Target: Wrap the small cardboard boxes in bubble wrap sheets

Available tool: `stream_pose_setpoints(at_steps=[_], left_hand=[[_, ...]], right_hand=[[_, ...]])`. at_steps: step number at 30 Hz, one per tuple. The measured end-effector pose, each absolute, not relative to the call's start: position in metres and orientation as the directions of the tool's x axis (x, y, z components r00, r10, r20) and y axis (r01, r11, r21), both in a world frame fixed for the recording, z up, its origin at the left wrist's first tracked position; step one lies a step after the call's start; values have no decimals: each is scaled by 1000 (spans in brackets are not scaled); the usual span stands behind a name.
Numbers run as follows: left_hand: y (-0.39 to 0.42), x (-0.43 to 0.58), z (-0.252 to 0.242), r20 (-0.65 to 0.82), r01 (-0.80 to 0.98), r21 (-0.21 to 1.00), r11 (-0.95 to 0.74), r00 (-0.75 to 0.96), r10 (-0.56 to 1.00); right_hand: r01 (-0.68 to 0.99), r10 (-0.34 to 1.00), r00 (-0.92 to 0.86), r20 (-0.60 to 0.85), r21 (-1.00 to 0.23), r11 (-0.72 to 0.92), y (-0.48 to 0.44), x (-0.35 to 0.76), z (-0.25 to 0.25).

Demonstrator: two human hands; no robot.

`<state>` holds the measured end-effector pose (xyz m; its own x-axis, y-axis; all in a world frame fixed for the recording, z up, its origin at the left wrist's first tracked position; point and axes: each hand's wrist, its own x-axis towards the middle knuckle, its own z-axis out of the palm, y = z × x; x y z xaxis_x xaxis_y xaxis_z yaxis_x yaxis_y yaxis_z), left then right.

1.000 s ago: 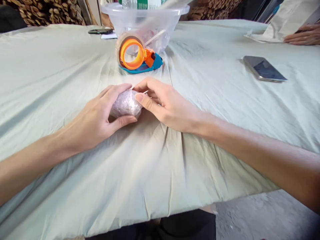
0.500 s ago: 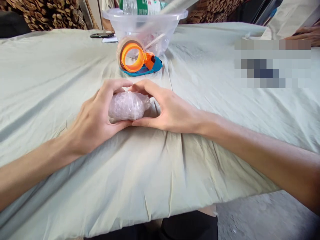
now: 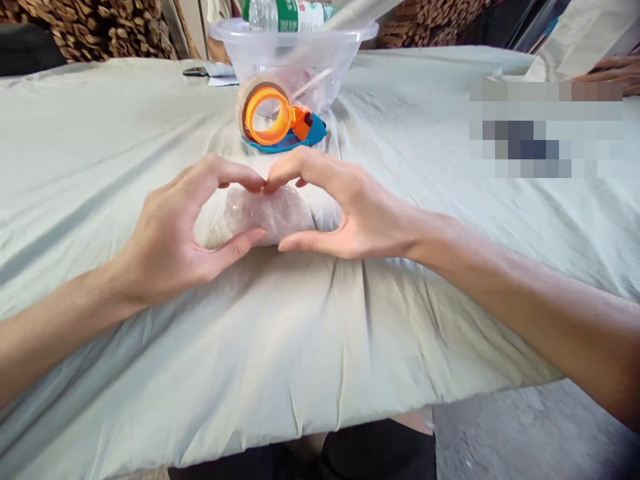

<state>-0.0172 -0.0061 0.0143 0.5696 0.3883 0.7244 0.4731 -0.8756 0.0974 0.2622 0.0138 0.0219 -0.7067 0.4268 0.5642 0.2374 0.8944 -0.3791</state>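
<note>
A small bundle in clear bubble wrap [image 3: 287, 212] lies on the green cloth before me, its plastic cloudy and crinkled. What is inside it cannot be made out. My left hand [image 3: 185, 223] curves around its left side, index fingertip on the top edge and thumb along the front. From the right, my right hand [image 3: 350, 207] pinches the same bundle between curled fingers behind and a thumb at the front. The two index fingertips meet above it. Just behind my hands stands a tape dispenser [image 3: 289, 123], orange and blue, with a roll of brown tape.
A clear plastic basin [image 3: 295, 40] holding a green-labelled bottle [image 3: 287, 15] stands behind the dispenser. A dark phone [image 3: 196, 71] and papers lie to its left. Another person's hand [image 3: 603, 73] rests at the far right, near a pixelated patch. The table's cloth edge is close to me.
My hands have spread slightly apart, and the bundle has turned and now looks longer and flatter between them. My thumbs no longer touch each other.
</note>
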Motion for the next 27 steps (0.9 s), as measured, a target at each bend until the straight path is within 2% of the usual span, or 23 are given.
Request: stream_pose_setpoints(at_steps=[2, 4, 10, 16, 23, 27], left_hand=[[-8, -15, 14, 718, 455, 109, -884, 579, 386], [-8, -15, 14, 715, 434, 99, -895, 595, 367], [-5, -18, 15, 729, 419, -12, -908, 625, 279], [-8, -19, 13, 733, 438, -8, -899, 614, 293], [-8, -18, 13, 734, 458, 38, -888, 590, 336], [-7, -19, 13, 738, 462, 59, -885, 577, 350]], right_hand=[[236, 464, -692, 552, -435, 869, 8, 264, 30], [294, 510, -667, 543, -438, 850, -2, 266, 34], [609, 622, -548, 559, -243, 755, -63, 281, 18], [792, 645, -445, 622, -63, 607, -153, 302, -18], [846, 475, -411, 778, 131, 517, -210, 324, -64], [828, 348, -409, 844, 183, 530, -212, 321, -70]])
